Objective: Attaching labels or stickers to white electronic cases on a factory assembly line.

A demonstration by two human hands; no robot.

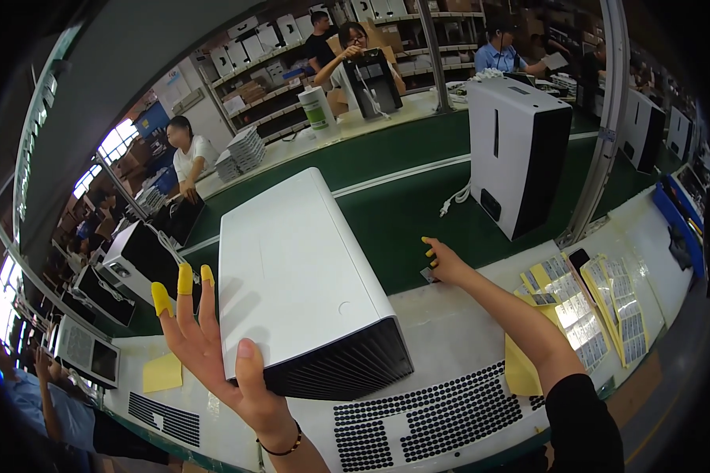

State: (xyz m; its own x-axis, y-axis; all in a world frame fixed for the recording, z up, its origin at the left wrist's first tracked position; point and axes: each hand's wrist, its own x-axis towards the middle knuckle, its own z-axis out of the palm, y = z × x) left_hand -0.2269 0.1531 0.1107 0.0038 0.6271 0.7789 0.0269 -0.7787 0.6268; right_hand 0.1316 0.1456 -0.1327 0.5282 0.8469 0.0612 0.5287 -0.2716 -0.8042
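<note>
A large white box-shaped appliance [296,244] with a black ribbed end lies on its side across the bench edge, slightly tilted. At its near left corner is my left hand [237,382], thumb laid on the white face, fingers stretched and spread beside the side wall, yellow finger cots on three tips. Past the appliance's right side, my right hand [448,266] reaches over the edge of the green belt, also wearing yellow cots. A small silvery flat piece [428,274] shows at its thumb, and the fingers are bent around it; its kind is unclear.
A white-and-black appliance [506,150] stands upright on the green belt [394,213], its white cord beside it. Sheets of labels [576,319] lie at right, near a metal post [603,158]. Black dot pads [450,418] cover the near bench. Co-workers sit across the belt.
</note>
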